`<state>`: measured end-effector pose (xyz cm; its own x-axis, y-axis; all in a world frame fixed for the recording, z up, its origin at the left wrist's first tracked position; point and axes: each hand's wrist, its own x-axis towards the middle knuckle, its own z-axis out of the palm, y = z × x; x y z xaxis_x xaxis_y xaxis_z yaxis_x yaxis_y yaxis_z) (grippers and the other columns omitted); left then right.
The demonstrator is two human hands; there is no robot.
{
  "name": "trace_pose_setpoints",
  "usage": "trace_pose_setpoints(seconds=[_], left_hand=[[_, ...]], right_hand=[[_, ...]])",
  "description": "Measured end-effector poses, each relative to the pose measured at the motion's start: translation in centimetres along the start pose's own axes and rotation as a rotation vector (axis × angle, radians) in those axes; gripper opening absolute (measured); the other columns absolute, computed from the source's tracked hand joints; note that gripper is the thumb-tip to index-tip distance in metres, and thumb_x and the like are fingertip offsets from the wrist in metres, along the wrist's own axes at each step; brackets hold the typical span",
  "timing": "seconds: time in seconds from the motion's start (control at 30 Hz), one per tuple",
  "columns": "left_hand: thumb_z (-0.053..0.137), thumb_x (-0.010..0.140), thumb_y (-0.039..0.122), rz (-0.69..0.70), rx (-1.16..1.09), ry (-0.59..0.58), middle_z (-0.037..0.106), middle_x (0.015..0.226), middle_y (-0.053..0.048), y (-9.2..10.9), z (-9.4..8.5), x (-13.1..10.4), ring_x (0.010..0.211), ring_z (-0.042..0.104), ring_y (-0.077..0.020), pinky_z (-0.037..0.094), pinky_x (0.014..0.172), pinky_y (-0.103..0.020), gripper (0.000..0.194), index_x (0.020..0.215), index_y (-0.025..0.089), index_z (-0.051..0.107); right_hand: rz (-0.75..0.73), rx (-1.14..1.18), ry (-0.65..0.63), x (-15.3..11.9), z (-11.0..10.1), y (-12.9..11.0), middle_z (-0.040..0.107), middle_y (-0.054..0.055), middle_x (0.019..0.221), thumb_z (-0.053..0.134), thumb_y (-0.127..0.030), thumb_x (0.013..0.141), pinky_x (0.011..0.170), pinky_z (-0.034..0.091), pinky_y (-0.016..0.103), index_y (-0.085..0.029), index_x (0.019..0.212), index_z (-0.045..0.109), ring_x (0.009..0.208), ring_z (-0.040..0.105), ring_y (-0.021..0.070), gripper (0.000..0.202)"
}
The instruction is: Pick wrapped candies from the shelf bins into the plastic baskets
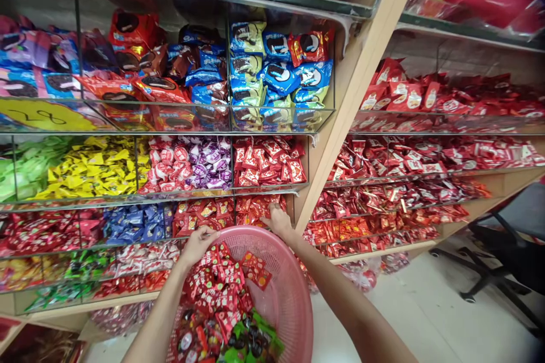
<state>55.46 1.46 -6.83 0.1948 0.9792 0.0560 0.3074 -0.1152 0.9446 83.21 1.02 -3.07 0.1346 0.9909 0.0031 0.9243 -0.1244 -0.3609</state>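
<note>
A pink plastic basket [293,295] with a perforated wall fills the lower middle of the view. My left hand [199,245] is closed over its far-left rim. Inside lie red wrapped candies [219,283], several green packets with dark fruit pictures [251,337] and a few orange-red packets [256,269]. Beyond the basket, my right hand [279,222] reaches into a shelf compartment of red wrapped candies [251,208]. Its fingers curl down onto the candies, with the fingertips partly hidden.
Clear-fronted shelves [170,195] of sorted sweets rise ahead, with blue cookie packs [279,76] higher up. A wooden upright [361,85] divides them from shelves on the right. A black wheeled chair [489,264] stands on the pale tiled floor [426,317] at right.
</note>
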Motion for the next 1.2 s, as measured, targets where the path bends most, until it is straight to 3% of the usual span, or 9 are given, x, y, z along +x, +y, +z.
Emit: trace_pose_setpoints(seconds=[0.27,0.47,0.63,0.73,0.83,0.93,1.07,1.2], left_hand=[[0.070,0.062,0.053,-0.008,-0.014,-0.003,0.063,0.064,-0.001,0.0,0.0,0.1,0.060,0.056,-0.0142,0.044,0.061,-0.025,0.037,0.065,0.016,0.063],[0.071,0.060,0.053,-0.017,-0.019,0.002,0.065,0.066,-0.002,0.5,0.0,-0.1,0.062,0.057,-0.0154,0.045,0.063,-0.027,0.038,0.066,0.016,0.064],[0.071,0.058,0.056,-0.035,-0.025,0.003,0.066,0.066,-0.003,0.9,0.1,-0.3,0.062,0.058,-0.0160,0.046,0.061,-0.027,0.041,0.066,0.016,0.064],[0.071,0.057,0.058,-0.037,-0.029,-0.002,0.066,0.065,-0.002,0.8,0.1,-0.2,0.061,0.058,-0.0158,0.046,0.060,-0.027,0.043,0.066,0.016,0.063],[0.071,0.058,0.057,-0.030,-0.019,-0.002,0.066,0.066,-0.002,0.5,0.1,-0.1,0.062,0.058,-0.0160,0.045,0.061,-0.026,0.042,0.067,0.017,0.064],[0.070,0.059,0.057,-0.025,-0.019,0.000,0.066,0.066,-0.002,0.4,0.1,-0.1,0.062,0.058,-0.0157,0.045,0.061,-0.026,0.041,0.066,0.017,0.063],[0.071,0.058,0.057,-0.019,-0.032,0.004,0.066,0.065,-0.003,0.4,0.1,-0.1,0.062,0.059,-0.0163,0.046,0.061,-0.026,0.041,0.065,0.017,0.064],[0.073,0.058,0.053,-0.008,-0.024,-0.007,0.067,0.068,-0.003,0.1,0.0,-0.1,0.064,0.060,-0.0168,0.047,0.063,-0.027,0.039,0.068,0.017,0.065]], right_hand=[[0.037,0.047,-0.029,0.2,0.4,-0.2,0.059,0.011,0.113,0.059,-0.030,0.078,0.072,0.043,0.028,-0.019,0.110,0.048,0.094,0.062,0.0214,0.036],[0.054,0.249,0.009,0.2,0.3,0.7,0.065,0.006,0.100,0.060,-0.030,0.075,0.071,0.041,0.025,-0.020,0.109,0.050,0.091,0.062,0.0193,0.036],[0.021,0.336,0.100,-1.0,-1.4,0.4,0.064,0.005,0.097,0.059,-0.032,0.076,0.071,0.042,0.026,-0.020,0.107,0.051,0.087,0.061,0.0181,0.035],[-0.082,0.402,0.149,-3.0,-2.9,-0.5,0.062,0.005,0.102,0.058,-0.034,0.077,0.074,0.043,0.028,-0.021,0.107,0.049,0.091,0.060,0.0180,0.034],[-0.237,0.415,0.072,-6.0,-3.3,-1.5,0.061,0.004,0.104,0.057,-0.031,0.078,0.077,0.044,0.028,-0.022,0.106,0.049,0.095,0.059,0.0177,0.031],[-0.319,0.258,-0.094,-8.9,-2.4,-2.3,0.061,0.007,0.105,0.058,-0.027,0.077,0.078,0.045,0.030,-0.019,0.106,0.050,0.092,0.060,0.0195,0.031],[-0.313,-0.039,-0.240,-11.2,-0.2,-2.7,0.060,0.014,0.109,0.061,-0.016,0.073,0.077,0.048,0.032,-0.015,0.115,0.051,0.094,0.061,0.0254,0.043],[-0.279,-0.198,-0.282,-11.9,1.2,-3.0,0.059,0.016,0.116,0.048,-0.002,0.076,0.074,0.051,0.033,-0.016,0.127,0.048,0.094,0.063,0.0264,0.053]])
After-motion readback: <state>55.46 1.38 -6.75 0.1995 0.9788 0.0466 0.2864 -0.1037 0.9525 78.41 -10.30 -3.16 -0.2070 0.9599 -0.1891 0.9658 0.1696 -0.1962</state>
